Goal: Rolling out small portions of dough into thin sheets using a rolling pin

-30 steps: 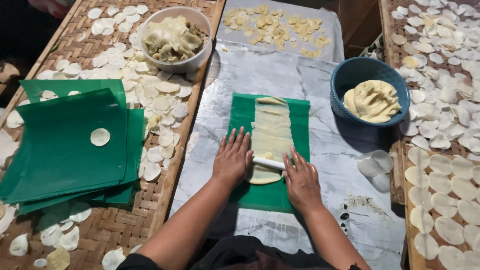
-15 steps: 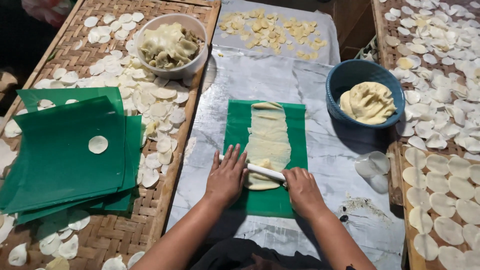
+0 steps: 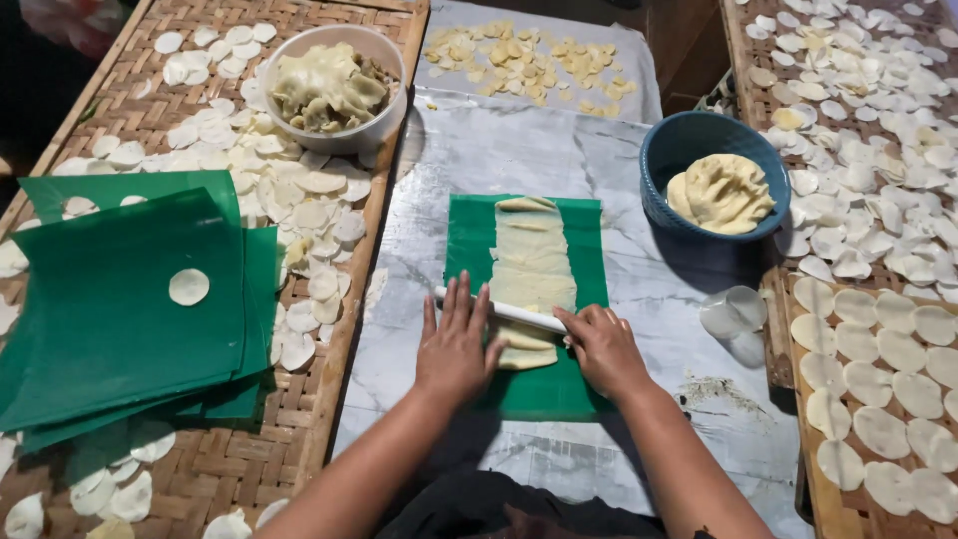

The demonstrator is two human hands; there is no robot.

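A long strip of pale dough (image 3: 532, 262) lies flattened on a green plastic sheet (image 3: 471, 240) in the middle of the grey work surface. A thin white rolling pin (image 3: 519, 315) lies across the strip's near end. My left hand (image 3: 457, 341) presses flat on the pin's left part, fingers spread and extended. My right hand (image 3: 603, 347) presses on the pin's right end with fingers bent over it. Below the pin the dough's rounded near end (image 3: 526, 352) shows between my hands.
A blue bowl (image 3: 679, 145) of dough stands at the right, a white bowl (image 3: 371, 130) of dough scraps at the back left. Stacked green sheets (image 3: 100, 319) lie on the left woven tray (image 3: 299, 439). Dough discs (image 3: 878, 429) cover the trays on both sides.
Both hands and the rolling pin have drawn back toward me along the dough strip, which now shows longer beyond the pin.
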